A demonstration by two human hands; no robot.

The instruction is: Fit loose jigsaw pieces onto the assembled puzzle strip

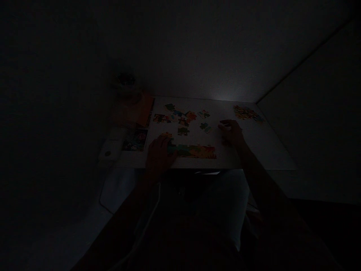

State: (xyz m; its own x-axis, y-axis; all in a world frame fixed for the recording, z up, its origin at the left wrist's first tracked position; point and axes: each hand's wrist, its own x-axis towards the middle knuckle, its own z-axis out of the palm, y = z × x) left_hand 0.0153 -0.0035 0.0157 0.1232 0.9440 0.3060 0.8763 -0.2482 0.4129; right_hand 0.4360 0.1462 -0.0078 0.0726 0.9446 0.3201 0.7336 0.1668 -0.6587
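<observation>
On the dim white worktop (262, 146), the left hand (159, 156) rests flat at the left end of the joined puzzle strip (193, 151), grip loose. Loose pieces (183, 117) lie beyond the strip. To its right, the right hand (232, 132) pinches a small dark piece (225, 123).

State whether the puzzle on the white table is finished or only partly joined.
Partly joined: one assembled strip lies by the left hand, while loose pieces lie scattered on the table.
</observation>
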